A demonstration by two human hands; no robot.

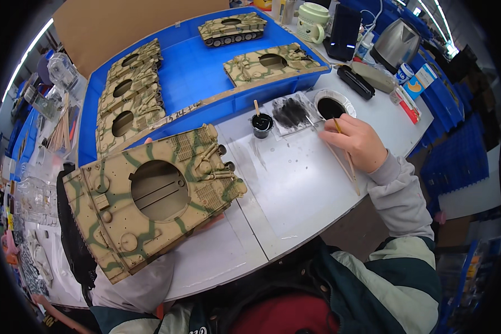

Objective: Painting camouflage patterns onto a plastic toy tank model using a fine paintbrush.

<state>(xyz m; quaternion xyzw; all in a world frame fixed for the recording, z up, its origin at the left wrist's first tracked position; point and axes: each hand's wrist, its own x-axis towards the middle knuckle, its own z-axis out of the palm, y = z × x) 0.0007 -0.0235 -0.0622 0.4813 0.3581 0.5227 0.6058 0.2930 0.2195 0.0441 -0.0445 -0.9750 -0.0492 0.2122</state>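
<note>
This is a workshop where models are painted, by the look of it a small production one. Several camouflage-painted model tank hulls (245, 69) sit in a blue plastic tray (183, 67). On the stained white worktable (295, 195) stand a cup of black paint (261, 127) and a smeared palette (291, 114). Strip lights (25, 58) run overhead, and blue plastic crates (456, 172) crowd the right side.

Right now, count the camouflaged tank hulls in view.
6: one hull held in front of the blue tray, three hulls along the tray's left side, two toward its right. More could hide behind the held one.
</note>
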